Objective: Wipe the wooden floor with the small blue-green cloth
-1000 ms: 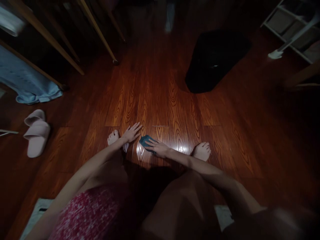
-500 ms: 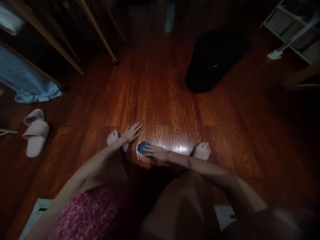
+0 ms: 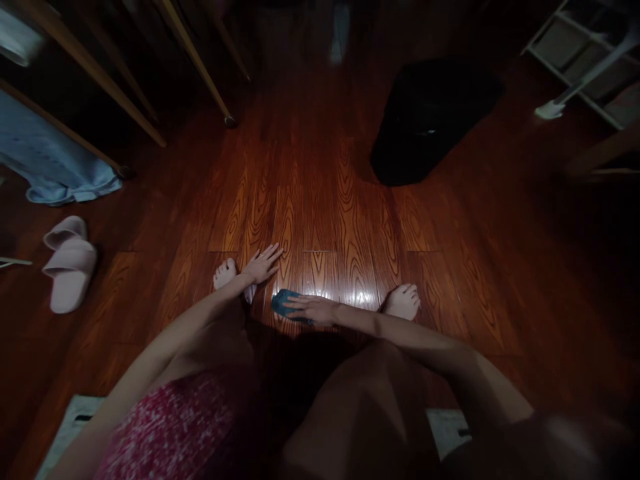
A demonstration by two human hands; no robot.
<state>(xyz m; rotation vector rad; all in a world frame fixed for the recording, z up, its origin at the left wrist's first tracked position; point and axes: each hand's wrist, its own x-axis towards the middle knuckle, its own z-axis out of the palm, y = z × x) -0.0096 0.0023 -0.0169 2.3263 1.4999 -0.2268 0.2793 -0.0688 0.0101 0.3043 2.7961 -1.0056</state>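
A folded dark teal cloth (image 3: 284, 303) lies on the glossy wooden floor between my feet. My right hand (image 3: 314, 309) rests flat on it, fingers stretched out toward its left end and covering part of it. Up and to the left, my left hand (image 3: 261, 266) is spread palm down, just beside my left foot (image 3: 225, 273), with nothing visible in its fingers. Below that wrist a small pale pinkish thing (image 3: 251, 292) shows, too dim to make out. My right foot (image 3: 403, 301) stands to the right, near my right forearm.
A black boxy object (image 3: 425, 127) stands ahead on the right. Pink slippers (image 3: 73, 270) lie at the left, near hanging blue fabric (image 3: 75, 167) and wooden legs (image 3: 200, 63). A white rack (image 3: 565, 50) is at the far right. Bare wooden planks (image 3: 320, 193) stretch ahead.
The teal cloth has shifted slightly and its outline under my right hand looks rounder. My right hand is a touch lower; my left hand has barely moved.
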